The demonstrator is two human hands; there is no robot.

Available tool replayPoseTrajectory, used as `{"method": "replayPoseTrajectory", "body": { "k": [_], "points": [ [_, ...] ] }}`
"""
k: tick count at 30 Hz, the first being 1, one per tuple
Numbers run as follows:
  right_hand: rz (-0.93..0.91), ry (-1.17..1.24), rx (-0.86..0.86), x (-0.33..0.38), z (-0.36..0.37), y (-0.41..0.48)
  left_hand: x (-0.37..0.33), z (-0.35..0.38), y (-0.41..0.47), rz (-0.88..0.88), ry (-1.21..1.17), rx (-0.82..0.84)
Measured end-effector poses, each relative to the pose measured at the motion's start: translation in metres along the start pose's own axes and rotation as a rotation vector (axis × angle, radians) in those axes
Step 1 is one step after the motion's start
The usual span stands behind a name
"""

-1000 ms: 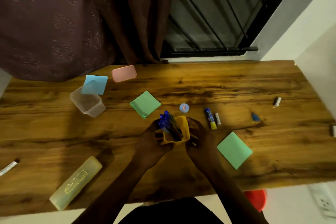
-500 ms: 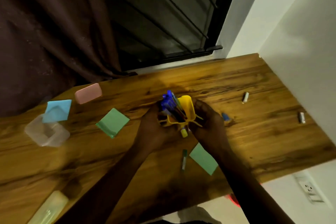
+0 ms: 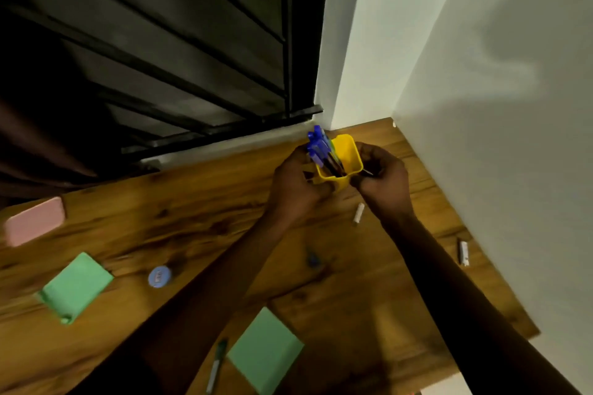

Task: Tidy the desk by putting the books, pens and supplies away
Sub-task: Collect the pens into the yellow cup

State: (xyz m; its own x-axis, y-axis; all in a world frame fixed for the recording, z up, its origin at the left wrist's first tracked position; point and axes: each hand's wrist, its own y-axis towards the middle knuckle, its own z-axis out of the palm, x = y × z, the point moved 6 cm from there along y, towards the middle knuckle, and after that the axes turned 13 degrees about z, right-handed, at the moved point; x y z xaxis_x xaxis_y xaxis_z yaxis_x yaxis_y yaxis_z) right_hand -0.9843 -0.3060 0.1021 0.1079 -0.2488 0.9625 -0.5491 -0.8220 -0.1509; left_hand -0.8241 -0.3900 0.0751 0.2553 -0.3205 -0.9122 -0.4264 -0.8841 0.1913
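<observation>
The yellow pen holder (image 3: 345, 159) is gripped from both sides, left hand (image 3: 296, 184) at 9 o'clock, right hand (image 3: 383, 179) at 3. It is judged light, rigid and top-heavy with pens (image 3: 321, 147); its lower walls are best held.

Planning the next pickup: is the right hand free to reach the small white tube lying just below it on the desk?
Probably not yet: the right hand and left hand both grip the yellow plastic pen holder. Otherwise the small white tube lies uncovered nearby.
</observation>
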Motion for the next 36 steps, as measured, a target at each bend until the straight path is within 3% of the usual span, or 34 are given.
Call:
{"method": "replayPoseTrajectory", "body": {
  "k": [10, 20, 26, 29, 32, 36],
  "points": [
    [0.107, -0.078, -0.095, -0.039, -0.063, 0.106, 0.003, 0.097, 0.081, -0.025, 0.035, 0.039],
    [0.15, -0.123, -0.148, -0.059, -0.076, 0.139, 0.013, 0.125, 0.106, -0.04, 0.071, 0.06],
    [0.14, -0.157, -0.156, -0.055, -0.076, 0.13, 0.01, 0.122, 0.104, -0.037, 0.092, 0.079],
    [0.029, -0.206, -0.195, -0.034, -0.08, 0.107, 0.006, 0.109, 0.097, -0.042, 0.125, 0.109],
    [-0.083, -0.212, -0.222, -0.015, -0.073, 0.081, 0.009, 0.081, 0.083, -0.074, 0.157, 0.1],
    [-0.102, -0.176, -0.172, 0.001, -0.033, 0.04, 0.002, 0.023, 0.044, -0.066, 0.143, 0.033]
  ]
}}
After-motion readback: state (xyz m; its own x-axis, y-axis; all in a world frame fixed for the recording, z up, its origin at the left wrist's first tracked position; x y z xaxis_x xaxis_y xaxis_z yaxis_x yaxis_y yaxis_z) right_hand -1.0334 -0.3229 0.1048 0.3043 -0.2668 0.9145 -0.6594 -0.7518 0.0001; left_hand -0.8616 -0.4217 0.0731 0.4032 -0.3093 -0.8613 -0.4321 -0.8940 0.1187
